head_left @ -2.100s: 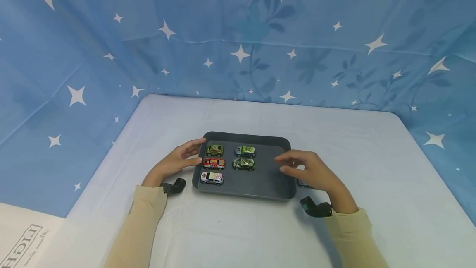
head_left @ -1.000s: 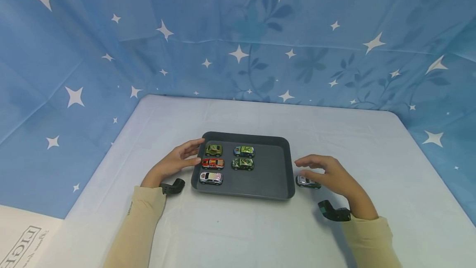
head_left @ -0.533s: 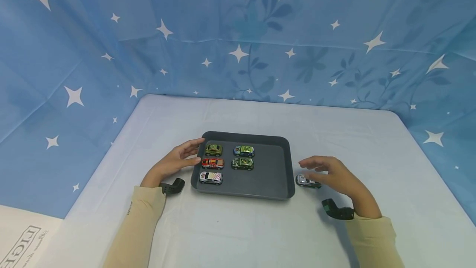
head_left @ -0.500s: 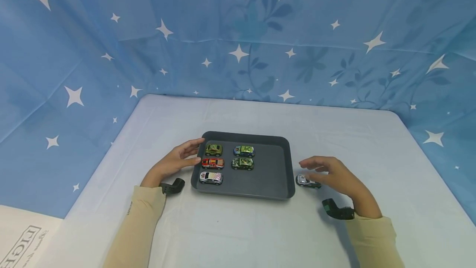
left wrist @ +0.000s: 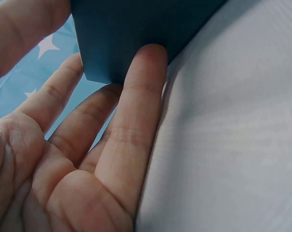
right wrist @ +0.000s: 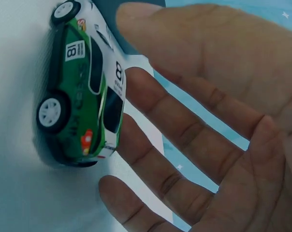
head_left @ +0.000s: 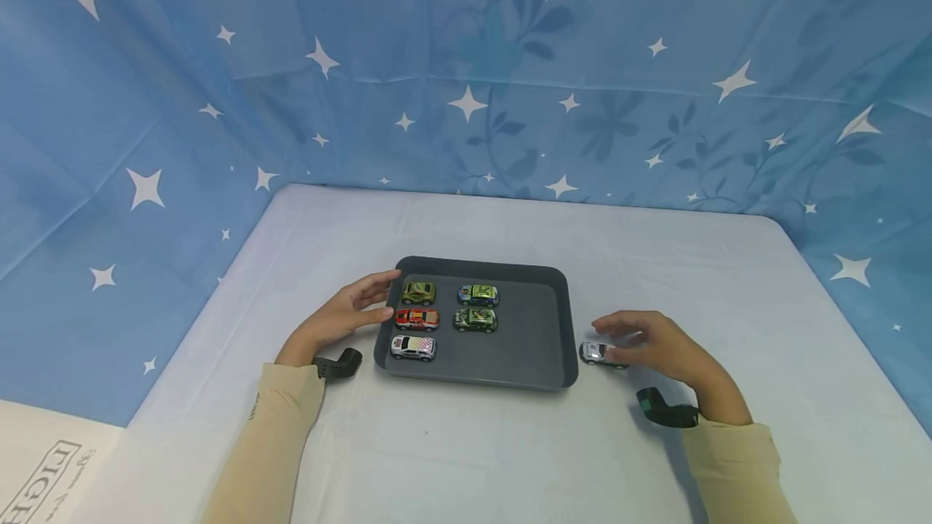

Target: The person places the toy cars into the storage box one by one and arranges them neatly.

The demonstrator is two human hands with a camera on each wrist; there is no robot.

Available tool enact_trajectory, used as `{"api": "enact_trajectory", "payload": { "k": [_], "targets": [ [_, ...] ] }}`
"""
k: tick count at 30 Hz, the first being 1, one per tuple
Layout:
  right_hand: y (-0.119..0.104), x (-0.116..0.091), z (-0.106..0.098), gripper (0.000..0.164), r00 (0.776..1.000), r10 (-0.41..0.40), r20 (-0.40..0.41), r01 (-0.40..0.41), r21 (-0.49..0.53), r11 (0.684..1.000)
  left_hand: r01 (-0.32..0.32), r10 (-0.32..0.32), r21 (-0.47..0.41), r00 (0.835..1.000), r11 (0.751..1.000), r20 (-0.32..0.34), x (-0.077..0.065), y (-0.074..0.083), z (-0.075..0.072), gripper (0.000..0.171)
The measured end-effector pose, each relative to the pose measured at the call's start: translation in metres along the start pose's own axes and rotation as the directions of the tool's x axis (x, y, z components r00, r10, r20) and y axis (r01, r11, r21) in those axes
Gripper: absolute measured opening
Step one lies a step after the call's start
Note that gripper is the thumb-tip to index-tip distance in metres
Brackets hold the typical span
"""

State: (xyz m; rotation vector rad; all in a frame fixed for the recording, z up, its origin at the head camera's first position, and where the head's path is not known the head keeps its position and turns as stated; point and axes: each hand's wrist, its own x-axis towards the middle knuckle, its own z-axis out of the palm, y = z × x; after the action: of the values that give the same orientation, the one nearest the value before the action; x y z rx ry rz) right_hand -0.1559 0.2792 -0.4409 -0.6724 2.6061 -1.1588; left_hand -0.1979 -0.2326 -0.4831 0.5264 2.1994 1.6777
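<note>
A grey tray (head_left: pixel 535 338) lies on the table; my left hand (head_left: pixel 345 318) touches its left wall with extended fingers. The left wrist view shows those fingertips against the dark outer wall (left wrist: pixel 102 38). To the tray's right, a toy car (head_left: pixel 592 353) stands on the table, partly covered by my right hand (head_left: pixel 651 346). Seen from the right wrist, this car (right wrist: pixel 78 96) is green and white with number 8 on the roof. The right fingers extend beyond its far side and the thumb (right wrist: pixel 151 24) is raised above it, fingers spread, not clasping it.
Inside the tray, an olive car (head_left: pixel 418 293), a red car (head_left: pixel 417 319) and a white car (head_left: pixel 413 348) form the left column. Beside them sit a blue-green car (head_left: pixel 478 295) and a dark green car (head_left: pixel 476 319). A blue starry curtain (head_left: pixel 619 39) hangs behind the white table (head_left: pixel 451 459).
My right hand has withdrawn from above the tray's right part to the right, then lowered over the car on the table. The left hand stays at the tray's edge.
</note>
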Motion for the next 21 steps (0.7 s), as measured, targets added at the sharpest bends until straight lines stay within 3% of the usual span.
{"api": "enact_trajectory", "payload": {
  "k": [14,21],
  "targets": [
    [0.004,-0.0005,0.0007,0.04,0.993,0.115,0.035,-0.114,-0.038,0.993,0.006,-0.006,-0.002,1.0,1.0,-0.002,-0.0002,0.0003,0.0,0.075],
    [0.0046,0.0,0.002,0.037,0.99,0.132,0.043,-0.13,-0.058,0.99,0.006,-0.006,-0.011,1.0,1.0,-0.002,0.0002,0.0006,0.0001,0.075]
  ]
}}
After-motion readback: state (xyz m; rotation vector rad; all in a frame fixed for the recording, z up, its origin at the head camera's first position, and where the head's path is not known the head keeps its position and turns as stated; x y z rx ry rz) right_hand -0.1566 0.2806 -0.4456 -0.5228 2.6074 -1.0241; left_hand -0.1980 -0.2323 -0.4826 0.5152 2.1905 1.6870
